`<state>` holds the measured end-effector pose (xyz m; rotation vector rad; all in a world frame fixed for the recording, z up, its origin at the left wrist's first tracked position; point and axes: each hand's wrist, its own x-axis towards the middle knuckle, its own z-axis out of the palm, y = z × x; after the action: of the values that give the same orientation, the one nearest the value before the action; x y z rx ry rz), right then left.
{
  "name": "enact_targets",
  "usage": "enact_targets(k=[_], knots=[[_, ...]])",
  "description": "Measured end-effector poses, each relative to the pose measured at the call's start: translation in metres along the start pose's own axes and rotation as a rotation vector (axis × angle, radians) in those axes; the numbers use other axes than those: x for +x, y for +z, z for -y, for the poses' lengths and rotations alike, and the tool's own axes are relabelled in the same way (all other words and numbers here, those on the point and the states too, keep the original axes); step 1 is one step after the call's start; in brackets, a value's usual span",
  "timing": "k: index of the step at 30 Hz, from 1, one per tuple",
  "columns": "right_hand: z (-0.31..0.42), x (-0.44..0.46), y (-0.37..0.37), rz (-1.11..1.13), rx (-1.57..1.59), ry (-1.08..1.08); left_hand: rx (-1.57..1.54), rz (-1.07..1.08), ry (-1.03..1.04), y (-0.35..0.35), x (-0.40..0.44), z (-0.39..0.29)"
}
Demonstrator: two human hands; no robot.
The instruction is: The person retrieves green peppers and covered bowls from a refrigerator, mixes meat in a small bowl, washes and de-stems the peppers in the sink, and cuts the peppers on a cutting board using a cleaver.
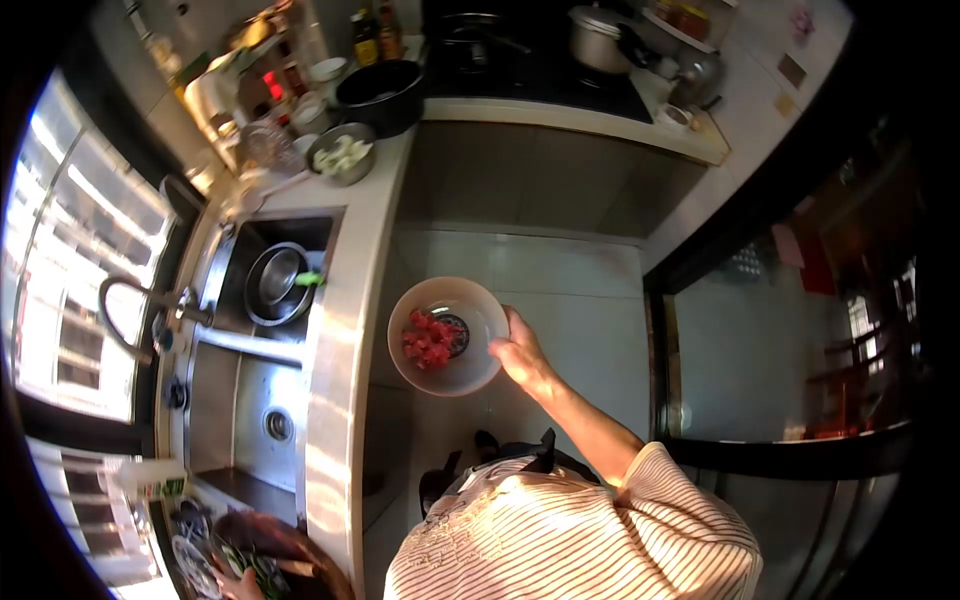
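My right hand point(520, 352) grips the rim of a pale round bowl point(485, 300), thumb on the inside. Small red chopped pieces point(431, 340) lie on one side of the bowl, and a dark pattern shows on its bottom. The bowl is held above the floor, tilted toward me. At the lower left edge, my left hand point(237, 584) is closed at the rim of a patterned plate point(190, 556), beside dark green vegetables point(250, 566). A round wooden chopping board point(285, 545) lies under a wooden handle point(297, 567). The left arm is out of view.
A double sink point(240, 400) on the left holds metal bowls point(278, 275) and something green. Pale chopped pieces fill a metal bowl point(343, 158) beside a black pot point(382, 92). A pressure cooker point(600, 40) stands on the stove point(500, 60). A glass door point(740, 340) is at right.
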<state>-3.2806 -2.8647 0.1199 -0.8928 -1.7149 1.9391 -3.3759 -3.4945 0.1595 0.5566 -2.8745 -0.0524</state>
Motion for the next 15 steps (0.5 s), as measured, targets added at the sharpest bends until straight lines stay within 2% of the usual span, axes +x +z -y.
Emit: enact_targets(k=[1,2,5,6,7,8,9,10,12,13,14,15], knots=[[0.003,0.008,-0.009,-0.033,-0.006,-0.023,0.228,-0.123,0.009,-0.010,-0.002,-0.027],[0.008,0.014,-0.018,-0.057,0.013,0.007,0.189,-0.219,0.032,-0.020,0.001,-0.062],[0.016,0.030,-0.040,-0.131,0.075,0.053,-0.339,-0.348,0.230,0.011,0.009,-0.152],[0.015,0.036,-0.047,-0.154,0.097,0.047,-0.627,0.003,-0.025,0.021,0.020,-0.184],[0.015,0.043,-0.055,-0.176,0.119,0.039,-0.836,0.103,0.149,0.063,0.040,-0.196],[0.016,0.050,-0.065,-0.189,0.129,0.060,-0.998,0.243,0.241,0.069,0.036,-0.238],[0.018,0.057,-0.077,-0.199,0.138,0.079,-0.998,0.337,0.266,0.071,0.030,-0.284],[0.020,0.065,-0.089,-0.207,0.147,0.094,-1.096,0.414,0.353,0.101,0.037,-0.311],[0.008,0.079,-0.117,-0.277,0.143,0.051,-0.903,0.445,0.524,0.104,0.012,-0.390],[0.014,0.088,-0.131,-0.314,0.142,0.030,-0.852,0.477,0.581,0.084,-0.011,-0.439],[0.026,0.092,-0.143,-0.357,0.187,0.106,-0.957,0.573,0.571,0.118,-0.003,-0.461],[0.037,0.103,-0.158,-0.409,0.157,0.097,-0.919,0.641,0.612,0.132,-0.005,-0.496]])
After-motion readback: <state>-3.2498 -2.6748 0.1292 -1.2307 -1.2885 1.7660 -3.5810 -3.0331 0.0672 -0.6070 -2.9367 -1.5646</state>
